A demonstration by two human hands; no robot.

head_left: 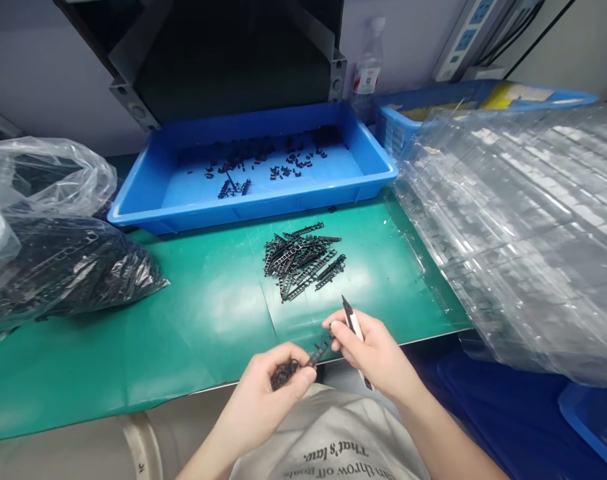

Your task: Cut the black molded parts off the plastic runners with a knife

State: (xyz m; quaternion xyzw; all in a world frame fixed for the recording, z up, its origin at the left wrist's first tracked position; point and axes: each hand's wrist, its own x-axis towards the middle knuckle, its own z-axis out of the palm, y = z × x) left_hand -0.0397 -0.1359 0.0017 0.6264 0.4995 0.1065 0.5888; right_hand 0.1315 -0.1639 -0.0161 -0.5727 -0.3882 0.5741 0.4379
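At the table's front edge, my left hand (271, 393) is closed around a bunch of small black parts (283, 375). From its fingertips a black ladder-like plastic strip (319, 351) sticks out towards the right. My right hand (371, 350) grips a slim white-and-black pen-shaped tool (354, 323), its dark tip pointing up and away. The thumb and forefinger of that hand pinch at the strip's far end; whether they hold it is hard to make out. Just beyond my hands lies a loose pile of similar black strips (303, 260) on the green mat (208, 280).
Behind the pile stands a blue tray (253, 207) with many small black pieces. A clear bag (63, 267) of black strips sits left. Stacked clear plastic trays (528, 233) take up the right side, with a blue basket (393, 130) and a bottle (367, 73) behind.
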